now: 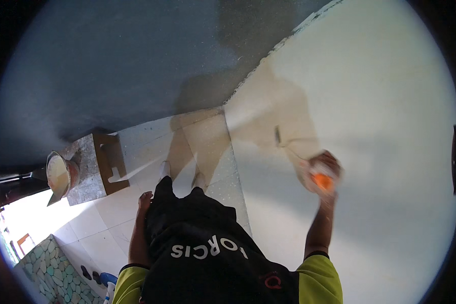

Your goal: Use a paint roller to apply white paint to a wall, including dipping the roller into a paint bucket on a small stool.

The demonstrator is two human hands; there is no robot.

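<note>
My right hand [323, 171] is shut on the orange handle of a small paint roller [277, 135], held against or close to the pale wall [380, 114]; motion blurs the hand. A thin wire frame joins the handle to the narrow roller head, which lies in my shadow. At my side, near the black shorts, hangs my left hand [146, 199]; its fingers look partly curled, and whether it holds anything cannot be told. A bucket [73, 174] with pale paint inside and a wire handle stands at the left on a worn wooden stool or bench [89, 169].
The dark grey wall [117, 64] meets the pale wall along a rough paint edge. My feet stand on the tiled floor [117, 220]. A stone-patterned surface [60, 269], dark slippers [91, 274] and a blue object [108, 279] lie at the lower left, near a bright opening.
</note>
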